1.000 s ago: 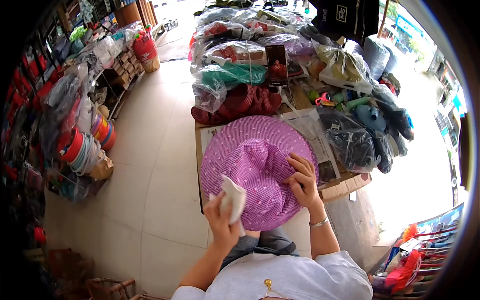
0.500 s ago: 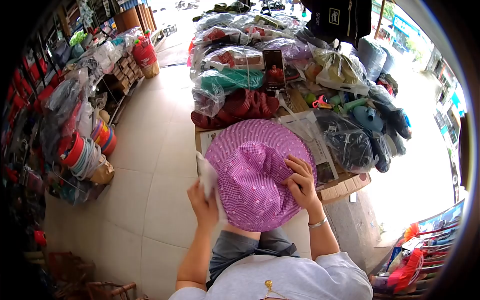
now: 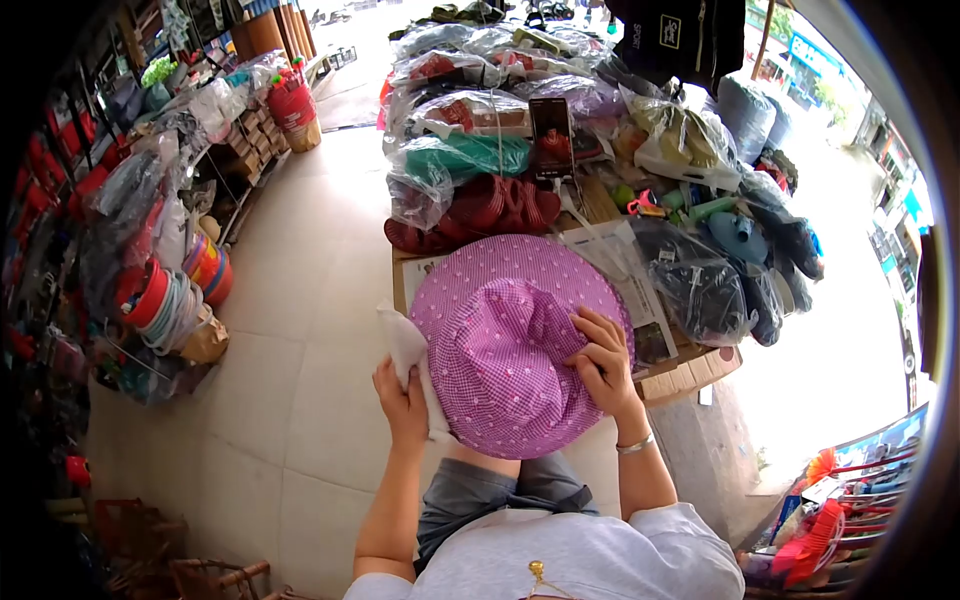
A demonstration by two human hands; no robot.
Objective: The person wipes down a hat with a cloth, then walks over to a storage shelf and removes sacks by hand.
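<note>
1. I see the hat (image 3: 500, 370) with its top facing up. It's nearly round, its wide brim stretching toward the table (image 3: 600, 203).
2. It's purple, checked and dotted, a bit crumpled, over the lap (image 3: 468, 495).
3. The left hand (image 3: 403, 408) grips a white cloth (image 3: 404, 342) beside the brim; the right hand (image 3: 603, 368) holds the hat, fingers bent.

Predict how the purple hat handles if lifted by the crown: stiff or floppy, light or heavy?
The purple hat is likely floppy at the crown, which is creased and sunken near the right hand. The brim may hold shape better, as it spreads wide with a smooth round edge. Probably light for its size: it looks like soft cloth.
</note>
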